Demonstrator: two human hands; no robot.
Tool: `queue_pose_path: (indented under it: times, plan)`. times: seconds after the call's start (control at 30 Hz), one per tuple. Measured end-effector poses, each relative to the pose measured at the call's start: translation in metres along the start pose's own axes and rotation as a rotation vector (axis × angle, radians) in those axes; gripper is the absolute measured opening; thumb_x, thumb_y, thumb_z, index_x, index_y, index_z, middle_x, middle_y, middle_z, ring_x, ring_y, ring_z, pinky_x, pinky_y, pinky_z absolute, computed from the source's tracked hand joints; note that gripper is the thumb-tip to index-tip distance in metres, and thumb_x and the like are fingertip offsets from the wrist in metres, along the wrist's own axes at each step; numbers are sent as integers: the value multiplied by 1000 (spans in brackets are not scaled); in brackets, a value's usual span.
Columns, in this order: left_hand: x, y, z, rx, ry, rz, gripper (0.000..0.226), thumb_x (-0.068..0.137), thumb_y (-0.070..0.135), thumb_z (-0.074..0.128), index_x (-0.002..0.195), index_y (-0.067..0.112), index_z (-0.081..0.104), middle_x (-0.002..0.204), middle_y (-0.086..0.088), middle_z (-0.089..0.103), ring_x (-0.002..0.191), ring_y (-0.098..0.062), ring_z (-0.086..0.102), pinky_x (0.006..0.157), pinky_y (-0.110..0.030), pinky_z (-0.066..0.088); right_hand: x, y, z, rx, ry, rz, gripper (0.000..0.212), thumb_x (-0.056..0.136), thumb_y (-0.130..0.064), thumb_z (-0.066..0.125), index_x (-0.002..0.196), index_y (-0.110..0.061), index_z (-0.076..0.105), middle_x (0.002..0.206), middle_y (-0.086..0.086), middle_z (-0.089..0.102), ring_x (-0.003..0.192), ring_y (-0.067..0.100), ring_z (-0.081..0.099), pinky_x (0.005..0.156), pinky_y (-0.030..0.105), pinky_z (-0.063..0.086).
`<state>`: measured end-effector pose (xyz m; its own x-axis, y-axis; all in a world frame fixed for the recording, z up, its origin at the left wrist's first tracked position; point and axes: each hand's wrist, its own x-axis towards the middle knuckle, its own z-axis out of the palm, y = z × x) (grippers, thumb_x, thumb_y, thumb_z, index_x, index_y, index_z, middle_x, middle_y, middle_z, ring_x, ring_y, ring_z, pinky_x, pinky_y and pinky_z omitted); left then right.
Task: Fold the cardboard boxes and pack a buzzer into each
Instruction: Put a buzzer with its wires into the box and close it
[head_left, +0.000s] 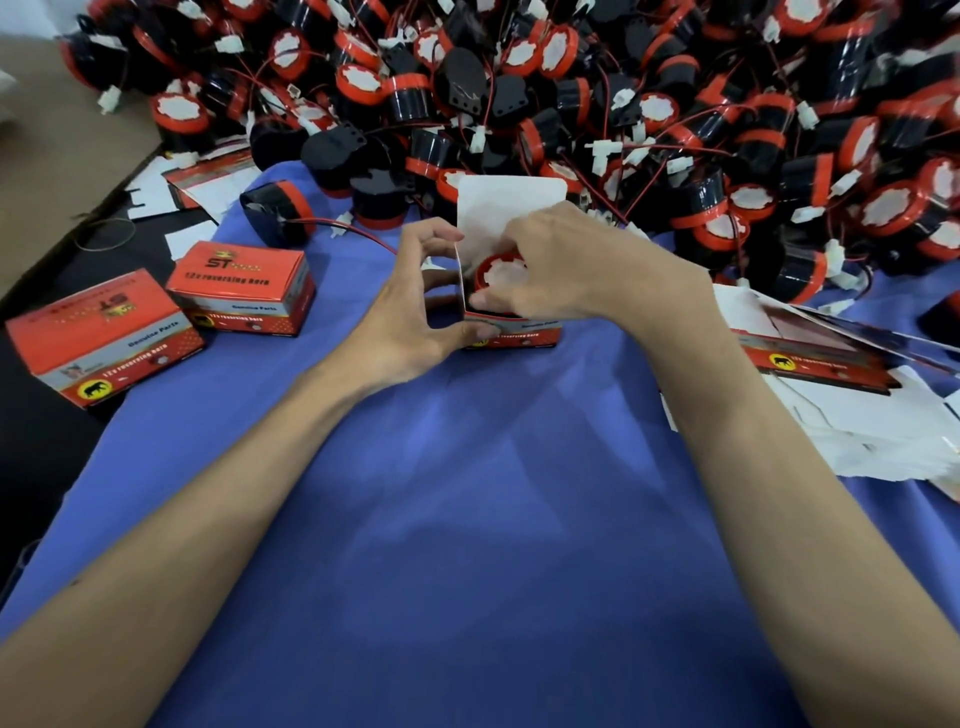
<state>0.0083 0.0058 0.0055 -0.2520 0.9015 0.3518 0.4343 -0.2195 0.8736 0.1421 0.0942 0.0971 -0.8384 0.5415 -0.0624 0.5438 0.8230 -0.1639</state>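
- Buzzer (496, 273), red-rimmed with a pale face, sits partway down in the open cardboard box (511, 332). The box stands on the blue cloth (467, 519), toward twelve o'clock from the middle of the view.
- The right hand (561, 270), at three o'clock of the box, has its fingers curled over the buzzer's rim, pinching it.
- The left hand (415, 312), at nine o'clock, grips the box's left wall, with the thumb on the near lower corner and the fingers up by the side edge.
- To do this step well, I judge, press the buzzer straight down until it seats flat. The left hand should brace the thin wall so it does not bow.
- The wire and plug should go inside before closing; where they lie now I cannot tell.
- The lid flap (509, 200) stands upright at twelve o'clock of the box, white inside and round-cornered; it should come down last.
- The box's near face is red and grey with print too blurred to read.
- Two closed boxes (241, 288) lie at nine o'clock and flat boxes (810, 358) at three o'clock. A heap of buzzers (571, 78) runs across twelve.
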Motion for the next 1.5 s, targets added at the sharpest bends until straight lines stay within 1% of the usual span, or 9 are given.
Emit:
queue_pose_path:
  times: [0.1,0.33,0.47,0.67,0.87,0.97,1.13,1.23,1.5]
  plan:
    - [0,1,0,0,-9,-11,72,74,4,80,118,25,27,132,-17,40,116,-23,57,97,-29,50,2,0,2,46,-5,55,41,87,-52,58,73,-13,54,79,1,51,74,21,52,61,34,40]
    - [1,1,0,-5,-3,3,74,72,2,81,118,22,27,130,-18,40,114,-27,57,96,-29,50,2,-4,-1,61,-71,25,41,92,-27,52,132,-27,42,112,7,53,96,26,51,79,39,44]
    - [2,0,1,0,-6,14,72,73,2,81,119,20,28,126,-13,43,111,-23,58,95,-24,49,2,-5,5,65,-40,19,48,92,-17,50,136,-30,37,103,1,52,95,25,49,76,38,42]
    - [3,-2,2,31,24,25,62,80,-14,61,115,28,30,121,0,43,110,-20,59,90,-25,52,9,8,11,-88,178,15,39,91,-16,55,129,-24,48,126,8,49,112,31,49,83,37,39]
    - [-2,2,12,125,38,35,80,64,41,78,122,23,25,125,7,42,110,-17,57,94,-29,51,12,18,9,-2,95,-136,32,93,-13,56,125,-18,59,114,3,67,106,22,57,83,28,41]
    - [-3,6,21,294,134,-46,96,53,68,76,125,31,24,125,11,44,104,-11,57,89,-37,52,10,16,6,-45,67,-120,35,91,-13,55,123,-25,62,114,1,64,108,23,56,87,41,48]
    - [-1,2,17,138,95,-29,84,64,31,85,124,28,25,113,0,56,100,-15,62,90,-37,53,5,13,4,-157,75,-61,22,91,-25,54,110,-30,65,106,2,61,99,28,57,71,36,41]
    - [0,-2,6,-24,-26,-55,84,70,5,84,126,29,25,114,-3,59,105,-13,63,93,-27,51,-1,18,-6,-108,19,-107,26,90,-9,51,108,-15,68,102,7,66,102,29,59,87,41,49]
    - [0,-3,4,-100,-75,-82,85,76,-2,77,137,31,27,122,-3,57,110,-10,61,88,-21,51,-7,11,8,-72,191,-299,41,87,0,46,123,-12,61,126,6,59,114,26,54,95,40,43]
